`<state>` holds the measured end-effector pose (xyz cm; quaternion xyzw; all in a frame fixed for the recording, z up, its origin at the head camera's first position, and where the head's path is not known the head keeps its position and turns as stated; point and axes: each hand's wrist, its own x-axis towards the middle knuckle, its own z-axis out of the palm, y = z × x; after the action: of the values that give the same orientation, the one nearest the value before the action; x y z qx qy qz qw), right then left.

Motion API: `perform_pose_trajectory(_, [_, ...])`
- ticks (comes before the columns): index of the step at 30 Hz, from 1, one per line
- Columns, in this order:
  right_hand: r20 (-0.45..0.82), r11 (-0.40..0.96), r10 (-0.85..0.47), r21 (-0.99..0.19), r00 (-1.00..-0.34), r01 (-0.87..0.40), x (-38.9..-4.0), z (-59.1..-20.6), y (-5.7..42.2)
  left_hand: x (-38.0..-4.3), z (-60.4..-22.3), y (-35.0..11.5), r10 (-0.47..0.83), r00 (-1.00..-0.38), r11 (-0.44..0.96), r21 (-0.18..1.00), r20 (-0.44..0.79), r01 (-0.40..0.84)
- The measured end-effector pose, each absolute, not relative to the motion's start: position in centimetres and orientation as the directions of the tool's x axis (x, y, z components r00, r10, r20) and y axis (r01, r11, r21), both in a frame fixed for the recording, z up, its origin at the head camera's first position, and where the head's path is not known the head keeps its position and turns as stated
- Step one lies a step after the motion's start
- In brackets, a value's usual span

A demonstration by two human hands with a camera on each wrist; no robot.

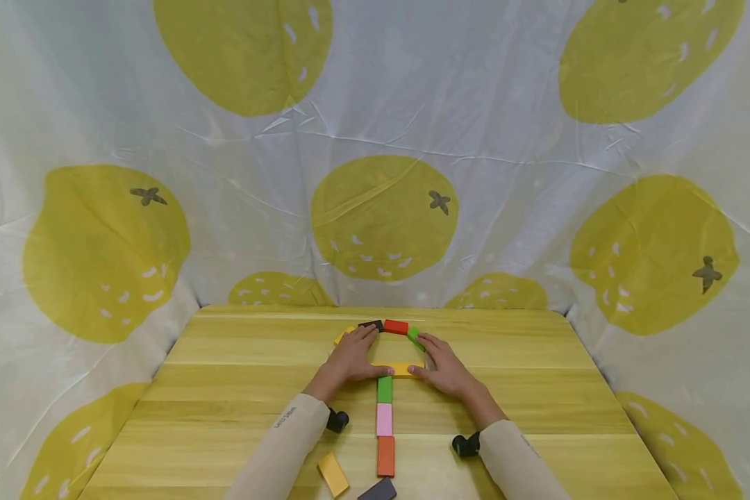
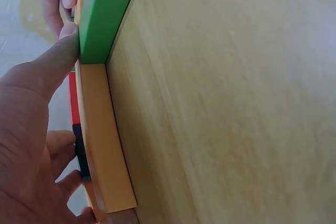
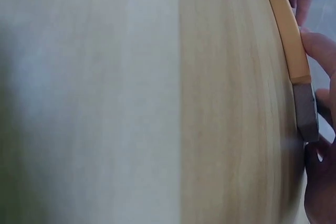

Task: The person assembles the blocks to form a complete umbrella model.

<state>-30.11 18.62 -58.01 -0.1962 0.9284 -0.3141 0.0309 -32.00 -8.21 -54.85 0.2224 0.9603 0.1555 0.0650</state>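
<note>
Coloured blocks form an arch joined to a stem on the wooden table. Across the arch's base lies an orange row (image 1: pixel 401 371), where both thumbs rest with their tips close together. My left hand (image 1: pixel 353 357) spreads round the left side, its fingertips at the black block (image 2: pixel 81 150); a yellow block (image 1: pixel 343 336) is partly covered. My right hand (image 1: pixel 448 369) reaches round the right side, fingers by the green arch block (image 1: pixel 414 337). A red block (image 1: pixel 396 327) tops the arch. A dark brown block (image 3: pixel 306 111) meets the row's right end, beside the right fingers.
Below the row run a green block (image 1: pixel 384 389), a pink block (image 1: pixel 384 419) and an orange-red block (image 1: pixel 385 456). Nearer me lie a yellow block (image 1: pixel 333 475) and a dark grey block (image 1: pixel 378 489). A lemon-patterned curtain (image 1: pixel 506 222) hangs behind the table (image 1: pixel 225 389).
</note>
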Motion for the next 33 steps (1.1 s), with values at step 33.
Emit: perform_pose_trajectory(33, [0.118,0.667,-0.429,-0.627,-0.895,-0.402,-27.1,-55.7,20.2,-27.7,-53.6,-15.1,0.339,-0.94,0.768,0.566,0.039,0.3])
